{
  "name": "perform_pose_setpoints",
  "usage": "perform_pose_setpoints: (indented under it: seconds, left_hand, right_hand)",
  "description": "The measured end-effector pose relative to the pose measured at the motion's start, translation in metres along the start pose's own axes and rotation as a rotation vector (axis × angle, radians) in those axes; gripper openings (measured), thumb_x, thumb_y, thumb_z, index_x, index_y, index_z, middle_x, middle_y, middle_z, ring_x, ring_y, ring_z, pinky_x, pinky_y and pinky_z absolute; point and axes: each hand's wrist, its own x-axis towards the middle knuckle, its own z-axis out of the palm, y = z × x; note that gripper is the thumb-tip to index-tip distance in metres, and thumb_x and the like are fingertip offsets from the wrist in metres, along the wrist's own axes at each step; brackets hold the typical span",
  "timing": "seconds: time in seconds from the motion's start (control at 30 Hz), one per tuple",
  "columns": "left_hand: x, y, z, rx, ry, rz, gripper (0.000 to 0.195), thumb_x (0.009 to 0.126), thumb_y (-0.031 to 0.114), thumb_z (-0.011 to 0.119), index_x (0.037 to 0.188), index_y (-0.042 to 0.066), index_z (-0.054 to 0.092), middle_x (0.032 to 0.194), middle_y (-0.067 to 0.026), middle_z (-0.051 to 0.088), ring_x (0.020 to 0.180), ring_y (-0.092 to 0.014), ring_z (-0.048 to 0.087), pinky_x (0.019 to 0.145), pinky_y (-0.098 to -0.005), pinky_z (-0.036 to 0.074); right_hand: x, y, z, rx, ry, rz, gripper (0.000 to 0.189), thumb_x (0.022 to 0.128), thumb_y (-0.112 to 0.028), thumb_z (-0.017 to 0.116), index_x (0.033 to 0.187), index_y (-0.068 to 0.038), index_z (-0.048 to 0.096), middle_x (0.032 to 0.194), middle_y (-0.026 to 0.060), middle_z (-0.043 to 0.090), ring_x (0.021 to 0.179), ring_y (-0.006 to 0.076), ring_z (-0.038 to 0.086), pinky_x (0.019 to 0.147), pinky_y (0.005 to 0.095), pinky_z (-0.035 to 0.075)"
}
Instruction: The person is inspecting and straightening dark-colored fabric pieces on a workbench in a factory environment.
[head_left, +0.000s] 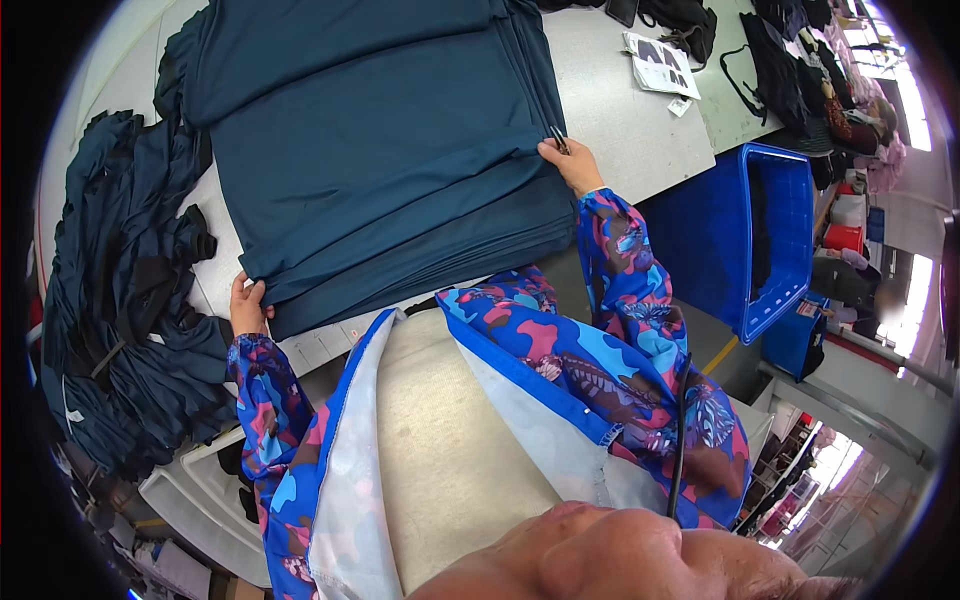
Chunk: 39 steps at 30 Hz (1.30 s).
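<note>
A stack of dark teal fabric garments (390, 142) lies before me on the light table, its near part layered in several folds. My left hand (250, 306) pinches the near left corner of the top garment between thumb and fingers. At the right edge of the same garment, my right hand (574, 163) holds a small two-pointed metal tool, apparently thread snips (558, 139), with the points showing past the fingers. The thumb and fingers of that hand also touch the fabric edge. A raised ridge of cloth runs between both hands.
A heap of dark teal garments with black trim (135, 300) lies at left. Printed sheets (660, 66) rest on the table (622, 127) at right. A blue plastic bin (780, 240) stands beside the table. A person (855, 281) is farther right; dark garments (776, 75) lie beyond.
</note>
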Motion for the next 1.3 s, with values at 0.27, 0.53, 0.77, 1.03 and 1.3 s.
perform_pose_setpoints:
  seconds: [0.27, 0.53, 0.77, 1.03, 1.3]
  left_hand:
    - [0.005, 0.003, 0.000, 0.000, 0.060, 0.029, 0.018, 0.085, 0.015, 0.053, 0.102, 0.009, 0.049, 0.068, -0.0021, 0.056, 0.043, -0.008, 0.046, 0.033, -0.0216, 0.033]
    - [0.011, -0.007, -0.014, -0.029, 0.073, -0.035, 0.013, 0.085, 0.016, 0.053, 0.096, 0.010, 0.050, 0.068, -0.0012, 0.055, 0.042, -0.008, 0.047, 0.031, -0.0216, 0.031]
    - [0.001, 0.012, 0.010, 1.000, 0.545, 0.724, 0.034, 0.078, 0.019, 0.060, 0.107, 0.005, 0.051, 0.095, -0.0139, 0.054, 0.090, -0.028, 0.051, 0.078, -0.0365, 0.041]
    - [-0.049, 0.097, 0.252, 0.559, -0.304, 1.149, 0.019, 0.076, 0.010, 0.060, 0.095, 0.008, 0.058, 0.105, -0.0114, 0.050, 0.085, -0.025, 0.055, 0.068, -0.0309, 0.047]
    - [-0.043, 0.090, 0.380, 0.425, -0.748, 0.735, 0.032, 0.075, 0.011, 0.062, 0.104, 0.004, 0.048, 0.096, -0.0101, 0.053, 0.066, -0.020, 0.055, 0.061, -0.0302, 0.045]
  right_hand:
    - [-0.004, 0.012, 0.007, 0.243, -0.011, -0.057, 0.023, 0.070, -0.010, 0.066, 0.091, -0.002, 0.058, 0.066, -0.0054, 0.047, 0.059, 0.0036, 0.041, 0.054, 0.0186, 0.033]
    - [-0.028, -0.028, 0.009, 0.322, 0.023, 0.150, 0.026, 0.072, -0.013, 0.069, 0.092, 0.000, 0.057, 0.071, -0.0058, 0.049, 0.062, 0.0022, 0.043, 0.056, 0.0165, 0.035]
    - [-0.032, -0.032, 0.010, 0.421, 0.034, 0.109, 0.028, 0.078, -0.021, 0.066, 0.095, -0.001, 0.057, 0.073, -0.0049, 0.050, 0.056, 0.0011, 0.041, 0.049, 0.0156, 0.033]
    - [-0.034, -0.028, 0.014, 0.590, -0.135, 0.118, 0.020, 0.083, -0.018, 0.059, 0.096, -0.003, 0.054, 0.064, -0.0066, 0.043, 0.040, -0.0002, 0.031, 0.036, 0.0172, 0.023]
    - [-0.040, -0.034, 0.016, 0.580, -0.153, 0.170, 0.016, 0.084, -0.019, 0.057, 0.090, -0.006, 0.054, 0.062, -0.0073, 0.041, 0.042, -0.0006, 0.031, 0.036, 0.0168, 0.023]
